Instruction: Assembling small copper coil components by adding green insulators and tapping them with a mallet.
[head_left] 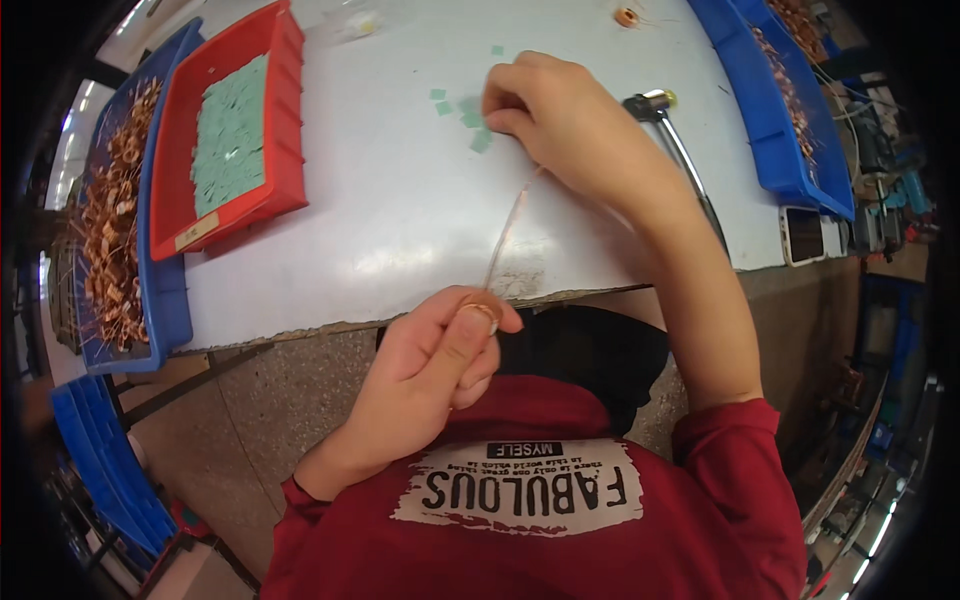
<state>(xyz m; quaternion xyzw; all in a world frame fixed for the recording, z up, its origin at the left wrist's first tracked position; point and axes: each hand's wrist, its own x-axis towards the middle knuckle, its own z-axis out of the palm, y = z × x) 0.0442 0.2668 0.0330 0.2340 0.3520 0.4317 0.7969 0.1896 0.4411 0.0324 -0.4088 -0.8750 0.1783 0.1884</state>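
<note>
My left hand (425, 365) holds a small copper coil (484, 303) between thumb and fingers, just off the near edge of the table. From the coil a thin pale lead (507, 230) runs up toward my right wrist; its far end is hard to make out there. Over a loose cluster of small green squares (470, 113), my right hand (565, 115) has its thumb and fingers drawn together in a pinch. Whatever lies between those fingertips is hidden. A few more squares are scattered left of that hand.
At left stand a red bin (290, 130) of green squares and a blue bin (170, 300) full of copper coils. A hammer (675, 135) lies beside my right forearm. Farther right are another blue bin (745, 95) and a phone (803, 236). One coil (627, 17) sits at the back.
</note>
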